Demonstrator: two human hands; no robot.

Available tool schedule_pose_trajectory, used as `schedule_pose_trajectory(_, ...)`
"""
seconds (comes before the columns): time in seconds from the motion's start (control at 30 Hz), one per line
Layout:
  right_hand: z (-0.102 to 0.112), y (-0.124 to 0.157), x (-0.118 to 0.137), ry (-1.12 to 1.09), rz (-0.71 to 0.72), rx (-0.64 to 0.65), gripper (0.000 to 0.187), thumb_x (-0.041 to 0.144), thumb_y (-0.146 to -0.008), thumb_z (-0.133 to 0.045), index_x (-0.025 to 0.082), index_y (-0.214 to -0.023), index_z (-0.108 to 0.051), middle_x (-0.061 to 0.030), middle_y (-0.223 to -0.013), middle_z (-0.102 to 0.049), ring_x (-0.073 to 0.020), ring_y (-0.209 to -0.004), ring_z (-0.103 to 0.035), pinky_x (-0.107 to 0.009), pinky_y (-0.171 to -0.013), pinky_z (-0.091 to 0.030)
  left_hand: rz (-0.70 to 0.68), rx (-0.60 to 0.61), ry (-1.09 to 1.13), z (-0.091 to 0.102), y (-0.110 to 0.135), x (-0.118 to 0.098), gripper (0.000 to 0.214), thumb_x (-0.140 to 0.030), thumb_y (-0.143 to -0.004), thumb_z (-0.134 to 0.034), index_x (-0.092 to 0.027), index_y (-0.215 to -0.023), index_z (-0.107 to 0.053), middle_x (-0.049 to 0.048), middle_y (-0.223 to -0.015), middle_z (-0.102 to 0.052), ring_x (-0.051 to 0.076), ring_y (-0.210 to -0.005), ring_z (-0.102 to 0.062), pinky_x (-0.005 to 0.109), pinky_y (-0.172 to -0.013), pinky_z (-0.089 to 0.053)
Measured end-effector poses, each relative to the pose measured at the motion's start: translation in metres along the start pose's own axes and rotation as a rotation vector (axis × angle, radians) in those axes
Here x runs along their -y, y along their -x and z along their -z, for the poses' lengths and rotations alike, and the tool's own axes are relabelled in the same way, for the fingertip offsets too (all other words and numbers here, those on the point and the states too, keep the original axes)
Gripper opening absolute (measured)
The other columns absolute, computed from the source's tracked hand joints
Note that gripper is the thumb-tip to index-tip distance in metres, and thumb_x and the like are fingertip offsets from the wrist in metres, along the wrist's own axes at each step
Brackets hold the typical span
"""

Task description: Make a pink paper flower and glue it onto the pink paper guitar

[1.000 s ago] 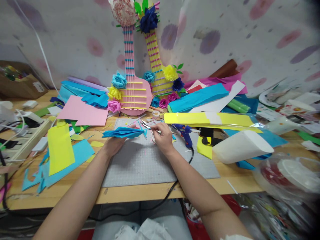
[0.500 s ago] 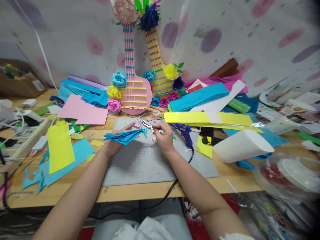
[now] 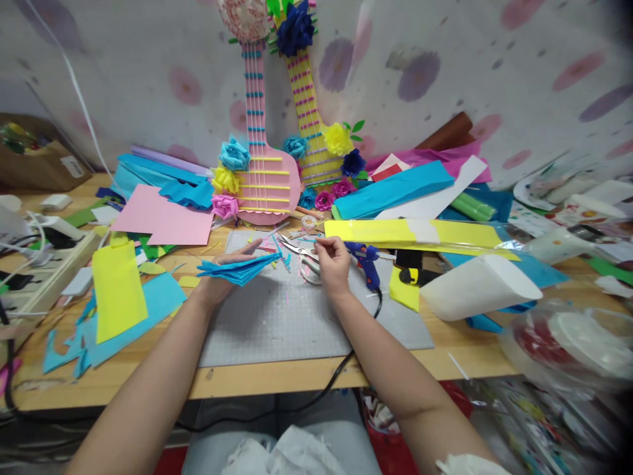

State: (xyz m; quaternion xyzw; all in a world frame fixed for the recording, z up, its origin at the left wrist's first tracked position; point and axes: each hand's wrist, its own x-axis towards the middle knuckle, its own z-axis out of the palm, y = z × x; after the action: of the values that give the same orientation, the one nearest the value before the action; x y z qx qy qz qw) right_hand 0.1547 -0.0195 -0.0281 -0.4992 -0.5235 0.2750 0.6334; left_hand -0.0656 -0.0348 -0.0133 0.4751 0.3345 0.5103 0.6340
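Observation:
My left hand [image 3: 222, 280] holds a folded stack of blue paper [image 3: 236, 269] just above the grey cutting mat [image 3: 291, 323], with its fingers stretched along the paper's far side. Scissors [image 3: 302, 253] with pale handles lie on the mat between my hands, blades pointing left. My right hand [image 3: 333, 264] rests right beside the scissor handles. Its fingertips are pinched together above them, and I cannot make out what they hold, if anything.
A blue glue gun [image 3: 364, 261] with a black cord lies right of my right hand. Pink [image 3: 267, 188] and yellow [image 3: 314, 148] paper guitars lean on the wall. A yellow sheet [image 3: 116, 290], pink paper [image 3: 163, 223], a white paper roll [image 3: 479, 288] and a power strip [image 3: 47, 264] crowd the table.
My right hand had the scissors at the blue paper; now the scissors lie on the mat and the hand has drawn slightly right. My left hand with the blue paper moved a little left.

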Motion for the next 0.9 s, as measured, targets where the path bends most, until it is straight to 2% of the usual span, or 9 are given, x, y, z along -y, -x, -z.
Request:
schedule_pose_trajectory(0.07,0.003,-0.002,-0.001,0.144,0.066,0.154,0.011,0.018,-0.072,-0.05,0.019,-0.076,-0.06,-0.0037,-0.08,-0.056,-0.0164,-0.076,-0.055,-0.032,-0.072,-0.047,0.007,-0.028,0.015,0.0,0.0,-0.001,0.025,-0.04,-0.055,-0.076,-0.021,-0.072,-0.073,0.0051,-0.128,-0.056,0.031,-0.121,-0.048,0.04,-0.1,-0.041)
schedule_pose_trajectory(0.17,0.003,-0.001,0.003,0.326,0.235,0.36,0.024,0.007,-0.065,-0.048,0.021,-0.077,-0.064,-0.0059,-0.092,-0.057,-0.0197,-0.093,-0.054,-0.036,-0.085,-0.044,0.031,-0.04,0.032,-0.001,-0.001,-0.001,0.024,-0.038,-0.051,-0.078,-0.022,-0.068,-0.072,0.0043,-0.124,-0.059,0.032,-0.122,-0.046,0.042,-0.101,-0.039)
schedule_pose_trajectory(0.23,0.001,0.002,0.007,0.322,0.337,0.381,0.024,0.007,-0.067,-0.05,0.021,-0.08,-0.065,-0.0064,-0.096,-0.057,-0.0197,-0.098,-0.053,-0.037,-0.09,-0.042,0.051,-0.032,0.032,-0.002,-0.001,0.0,0.023,-0.036,-0.05,-0.078,-0.023,-0.067,-0.071,0.0038,-0.122,-0.06,0.032,-0.122,-0.046,0.043,-0.1,-0.039)
schedule_pose_trajectory(0.33,-0.001,0.005,0.011,0.251,0.407,0.426,0.013,0.017,-0.077,-0.053,0.022,-0.084,-0.063,-0.006,-0.094,-0.06,-0.0184,-0.095,-0.055,-0.035,-0.088,-0.043,0.051,0.007,0.018,-0.002,-0.002,0.001,0.022,-0.034,-0.051,-0.078,-0.023,-0.068,-0.072,0.0046,-0.123,-0.06,0.032,-0.123,-0.045,0.042,-0.102,-0.038)
schedule_pose_trajectory(0.43,-0.003,0.006,0.011,0.264,0.386,0.472,0.008,0.024,-0.081,-0.054,0.022,-0.083,-0.062,-0.0046,-0.086,-0.063,-0.0181,-0.089,-0.056,-0.033,-0.083,-0.043,0.062,0.032,0.03,-0.002,-0.002,0.002,0.023,-0.03,-0.05,-0.078,-0.021,-0.07,-0.072,0.0068,-0.125,-0.058,0.032,-0.123,-0.045,0.041,-0.103,-0.037)
schedule_pose_trajectory(0.6,-0.005,0.009,0.009,0.297,0.347,0.429,0.009,0.028,-0.08,-0.054,0.021,-0.083,-0.06,-0.0045,-0.081,-0.062,-0.018,-0.083,-0.056,-0.032,-0.077,-0.044,0.034,0.002,0.035,-0.001,-0.003,0.003,0.019,-0.023,-0.052,-0.076,-0.021,-0.071,-0.071,0.0077,-0.122,-0.06,0.032,-0.122,-0.046,0.043,-0.1,-0.04)
schedule_pose_trajectory(0.73,-0.005,0.013,0.015,0.279,0.465,0.38,0.013,0.024,-0.081,-0.051,0.024,-0.089,-0.062,-0.0063,-0.09,-0.059,-0.019,-0.092,-0.054,-0.035,-0.084,-0.044,-0.039,0.034,-0.033,0.0,-0.004,0.005,0.016,-0.03,-0.058,-0.074,-0.023,-0.072,-0.073,0.0039,-0.123,-0.06,0.031,-0.116,-0.052,0.042,-0.099,-0.042)
schedule_pose_trajectory(0.83,-0.004,0.015,0.022,0.249,0.558,0.434,0.016,0.022,-0.082,-0.051,0.026,-0.09,-0.063,-0.0058,-0.091,-0.057,-0.0173,-0.088,-0.054,-0.034,-0.082,-0.045,-0.03,0.051,-0.074,0.002,-0.004,0.007,0.019,-0.037,-0.061,-0.071,-0.023,-0.075,-0.073,0.0029,-0.127,-0.056,0.031,-0.112,-0.055,0.043,-0.098,-0.042)
schedule_pose_trajectory(0.9,-0.004,0.016,0.025,0.249,0.57,0.473,0.018,0.021,-0.082,-0.05,0.026,-0.092,-0.064,-0.0054,-0.09,-0.056,-0.0171,-0.087,-0.054,-0.034,-0.081,-0.045,-0.014,0.046,-0.076,0.002,-0.004,0.007,0.019,-0.036,-0.061,-0.071,-0.024,-0.075,-0.073,0.0036,-0.128,-0.055,0.031,-0.112,-0.055,0.043,-0.099,-0.042)
